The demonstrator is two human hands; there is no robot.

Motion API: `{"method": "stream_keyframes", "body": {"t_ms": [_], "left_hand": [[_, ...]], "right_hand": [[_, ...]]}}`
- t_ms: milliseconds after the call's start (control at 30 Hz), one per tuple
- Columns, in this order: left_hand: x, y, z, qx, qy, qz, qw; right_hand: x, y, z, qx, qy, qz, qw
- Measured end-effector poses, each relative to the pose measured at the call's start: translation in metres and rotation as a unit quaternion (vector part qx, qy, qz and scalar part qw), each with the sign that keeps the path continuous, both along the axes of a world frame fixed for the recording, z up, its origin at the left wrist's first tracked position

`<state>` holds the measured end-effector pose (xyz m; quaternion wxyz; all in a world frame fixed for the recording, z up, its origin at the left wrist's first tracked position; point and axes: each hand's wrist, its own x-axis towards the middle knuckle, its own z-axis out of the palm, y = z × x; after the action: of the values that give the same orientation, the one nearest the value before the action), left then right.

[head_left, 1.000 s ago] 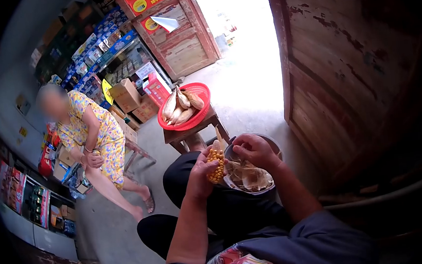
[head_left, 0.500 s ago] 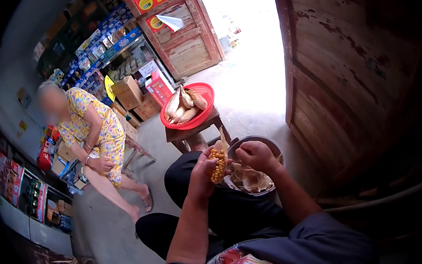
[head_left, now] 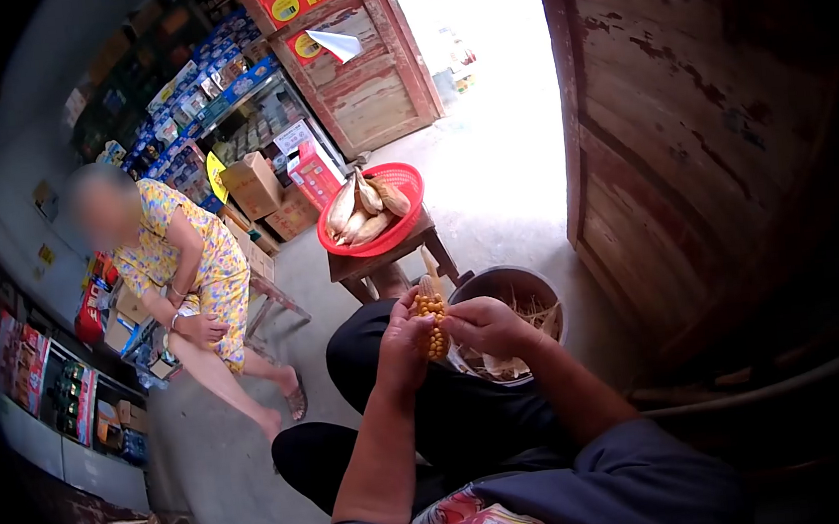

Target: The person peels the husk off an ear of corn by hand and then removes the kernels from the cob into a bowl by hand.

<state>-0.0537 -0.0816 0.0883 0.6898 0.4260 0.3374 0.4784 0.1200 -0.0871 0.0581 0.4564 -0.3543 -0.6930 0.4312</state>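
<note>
My left hand (head_left: 404,345) is closed around an ear of corn (head_left: 430,307) with yellow kernels, held upright above my lap. A pale strip of husk rises from the top of the ear. On the ear's right side, the fingers of my right hand (head_left: 493,327) are closed against it, their tips partly hidden. Below and behind my right hand stands a metal basin (head_left: 554,295) with dry husks (head_left: 536,314) in it.
Ahead, a red plastic basket (head_left: 418,202) of unpeeled corn ears (head_left: 367,212) rests on a wooden stool (head_left: 377,263). To the left a person (head_left: 200,243) in yellow patterned clothes sits. Wooden doors (head_left: 698,138) frame the bright doorway; boxes (head_left: 255,185) line the shelves.
My right hand has moved left from above the basin to the ear of corn. Less loose husk shows around the ear's top. My left hand stays nearly in place.
</note>
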Motion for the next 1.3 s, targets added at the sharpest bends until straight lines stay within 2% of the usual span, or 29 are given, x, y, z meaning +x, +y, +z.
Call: {"method": "stream_keyframes", "body": {"t_ms": [100, 133, 167, 200, 233, 267, 400, 433, 467, 500, 533, 633, 700, 767, 900, 967, 1000, 1033, 1100, 1167, 1233, 1300], "left_hand": [[0.001, -0.006, 0.009, 0.011, -0.019, 0.002, 1.0], [0.002, -0.008, 0.012, 0.013, -0.032, 0.002, 0.999], [0.001, -0.008, 0.011, 0.012, -0.033, 0.003, 0.999], [0.001, -0.007, 0.01, 0.014, -0.03, 0.001, 0.999], [0.0, -0.006, 0.009, 0.017, -0.027, -0.001, 0.999], [0.0, -0.004, 0.009, 0.018, -0.027, 0.0, 0.999], [0.001, -0.003, 0.009, 0.017, -0.03, 0.006, 0.999], [0.002, -0.003, 0.008, 0.01, -0.036, 0.014, 0.999], [0.002, -0.003, 0.007, 0.007, -0.034, 0.013, 0.999], [0.003, -0.002, 0.006, 0.008, -0.033, 0.014, 0.999], [0.003, -0.001, 0.006, 0.01, -0.033, 0.014, 0.999], [0.001, 0.003, 0.002, 0.005, -0.036, -0.009, 0.999], [0.001, 0.003, -0.001, 0.009, -0.03, 0.003, 1.0], [-0.001, 0.002, -0.002, 0.012, -0.025, 0.02, 0.999], [0.0, -0.004, 0.006, 0.006, -0.049, 0.015, 0.999], [-0.001, -0.005, 0.006, 0.004, -0.071, 0.02, 0.997], [-0.004, -0.003, 0.005, 0.007, -0.059, 0.003, 0.998], [-0.005, -0.003, 0.005, 0.009, -0.047, -0.014, 0.999], [-0.004, -0.004, 0.006, 0.005, -0.048, -0.008, 0.999], [-0.001, -0.005, 0.007, 0.001, -0.046, -0.008, 0.999], [0.002, -0.004, 0.007, 0.005, -0.052, 0.002, 0.999], [0.002, -0.003, 0.005, 0.006, -0.042, 0.0, 0.999]], "right_hand": [[0.001, 0.0, -0.007, -0.067, 0.055, -0.005, 0.996], [0.005, 0.0, -0.002, -0.038, 0.003, -0.034, 0.999], [0.008, 0.003, -0.009, -0.038, 0.002, -0.033, 0.999], [0.011, 0.009, -0.023, 0.023, -0.134, -0.098, 0.986], [0.015, 0.016, -0.035, 0.083, -0.265, -0.162, 0.947], [0.02, 0.022, -0.046, -0.005, -0.361, -0.128, 0.924], [0.04, 0.019, -0.051, 0.015, -0.322, -0.119, 0.939], [0.039, 0.018, -0.043, 0.047, -0.209, -0.13, 0.968], [0.04, 0.019, -0.034, 0.006, -0.127, -0.096, 0.987], [0.039, 0.016, -0.021, -0.034, -0.043, -0.062, 0.997], [0.035, 0.01, -0.01, -0.003, 0.052, -0.05, 0.997], [0.028, -0.001, 0.015, 0.052, 0.018, -0.011, 0.998], [0.019, -0.005, 0.016, 0.118, -0.029, -0.04, 0.992], [0.012, -0.003, 0.011, 0.136, -0.081, -0.061, 0.986], [0.009, 0.0, 0.004, 0.212, -0.098, -0.031, 0.972], [0.014, -0.007, 0.013, 0.074, 0.056, 0.074, 0.993], [0.017, -0.008, 0.013, -0.061, 0.152, 0.12, 0.979], [0.022, -0.006, 0.011, -0.117, 0.226, 0.161, 0.953], [0.029, -0.006, 0.014, -0.122, 0.235, 0.147, 0.953], [0.031, 0.002, 0.002, -0.103, 0.195, 0.142, 0.965], [0.023, 0.002, -0.001, -0.075, 0.034, 0.049, 0.995], [0.014, 0.001, 0.0, -0.087, 0.028, 0.037, 0.995]]}}
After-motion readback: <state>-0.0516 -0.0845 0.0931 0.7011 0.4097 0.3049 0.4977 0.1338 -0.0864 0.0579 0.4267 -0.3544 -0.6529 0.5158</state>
